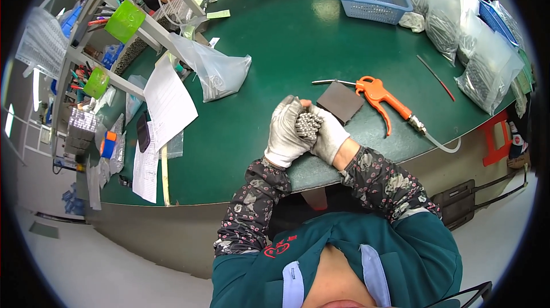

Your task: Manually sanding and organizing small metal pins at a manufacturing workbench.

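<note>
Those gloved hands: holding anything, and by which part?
A bundle of thin metallic rods, held around its sides between the left hand and right hand.

In the grip of the left hand [283, 130] and the right hand [329, 137], both in white gloves [281, 149], is a bundle of thin, shiny grey metal rods [308, 127]. Just past them, on the green tabletop [281, 39], sits a dark grey, square block [342, 103]. An orange air gun [376, 93] lies by it. Farther back stands a light blue plastic basket [372, 10].
</note>
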### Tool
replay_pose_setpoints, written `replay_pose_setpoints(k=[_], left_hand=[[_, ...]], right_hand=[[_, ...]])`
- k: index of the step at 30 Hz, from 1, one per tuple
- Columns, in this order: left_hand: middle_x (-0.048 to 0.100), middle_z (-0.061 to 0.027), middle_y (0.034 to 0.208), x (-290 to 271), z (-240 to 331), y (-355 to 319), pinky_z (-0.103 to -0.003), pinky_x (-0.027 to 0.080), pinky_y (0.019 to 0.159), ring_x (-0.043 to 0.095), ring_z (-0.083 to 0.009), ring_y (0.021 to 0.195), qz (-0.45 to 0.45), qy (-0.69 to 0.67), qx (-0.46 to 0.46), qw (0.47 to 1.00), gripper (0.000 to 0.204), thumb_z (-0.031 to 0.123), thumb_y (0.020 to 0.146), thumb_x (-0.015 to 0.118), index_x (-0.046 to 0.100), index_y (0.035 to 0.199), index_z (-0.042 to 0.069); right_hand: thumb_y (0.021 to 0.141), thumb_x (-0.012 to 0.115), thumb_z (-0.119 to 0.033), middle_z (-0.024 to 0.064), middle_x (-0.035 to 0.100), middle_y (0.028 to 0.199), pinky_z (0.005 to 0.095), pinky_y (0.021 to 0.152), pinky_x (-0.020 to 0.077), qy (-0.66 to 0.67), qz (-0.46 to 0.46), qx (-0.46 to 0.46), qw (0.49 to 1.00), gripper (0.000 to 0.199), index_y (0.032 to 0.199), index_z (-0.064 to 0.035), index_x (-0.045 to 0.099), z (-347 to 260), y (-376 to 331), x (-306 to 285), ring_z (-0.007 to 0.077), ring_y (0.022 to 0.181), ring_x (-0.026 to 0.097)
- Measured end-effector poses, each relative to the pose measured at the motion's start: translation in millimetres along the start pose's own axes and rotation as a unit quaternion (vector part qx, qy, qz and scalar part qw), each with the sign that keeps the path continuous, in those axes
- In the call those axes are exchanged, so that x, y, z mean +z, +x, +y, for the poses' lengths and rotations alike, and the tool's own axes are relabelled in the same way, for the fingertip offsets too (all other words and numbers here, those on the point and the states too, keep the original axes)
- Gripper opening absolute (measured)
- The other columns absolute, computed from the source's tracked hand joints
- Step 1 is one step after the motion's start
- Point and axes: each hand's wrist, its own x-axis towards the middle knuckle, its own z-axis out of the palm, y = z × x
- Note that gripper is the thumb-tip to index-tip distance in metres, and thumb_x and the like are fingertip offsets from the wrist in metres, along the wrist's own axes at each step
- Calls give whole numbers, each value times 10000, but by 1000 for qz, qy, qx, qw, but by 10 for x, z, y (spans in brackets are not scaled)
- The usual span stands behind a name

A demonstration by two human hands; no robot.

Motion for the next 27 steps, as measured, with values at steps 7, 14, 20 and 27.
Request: replay_pose_setpoints(k=[7, 14, 20, 27], left_hand=[[588, -96, 923, 57, -57, -152, -347, 457, 816, 587, -268, 848, -8, -147, -102, 984, 639, 89, 572, 737, 430, 1132, 69], [575, -59, 910, 124, -156, -298, -291, 477, 778, 587, -187, 834, 15, -208, -182, 961, 634, 125, 629, 729, 401, 1170, 86], [567, -46, 899, 85, -260, -325, -266, 474, 786, 585, -162, 819, 12, -122, -130, 984, 536, 156, 664, 696, 409, 1106, 63], [544, -47, 923, 127, -365, -404, -270, 483, 756, 572, -153, 814, -39, -231, -157, 959, 690, 161, 637, 742, 365, 1207, 72]], right_hand=[[890, 447, -239, 5, 596, 892, 307, 735, 483, -56, -20, -44, 997, 168, 933, -123, 561, 18, 17, -53, 139, 804, 577], [924, 402, -277, 46, 531, 1086, 305, 852, 449, -58, -80, 13, 995, 261, 1099, -102, 485, -32, 28, -52, 154, 989, 530], [903, 451, -246, 20, 547, 1128, 336, 903, 423, -109, -39, 50, 992, 308, 1175, -111, 503, -55, -27, -3, 163, 1037, 523], [893, 467, -201, 28, 563, 1098, 342, 889, 435, -100, -76, 19, 992, 300, 1170, -91, 505, -67, -46, -50, 166, 1013, 539]])
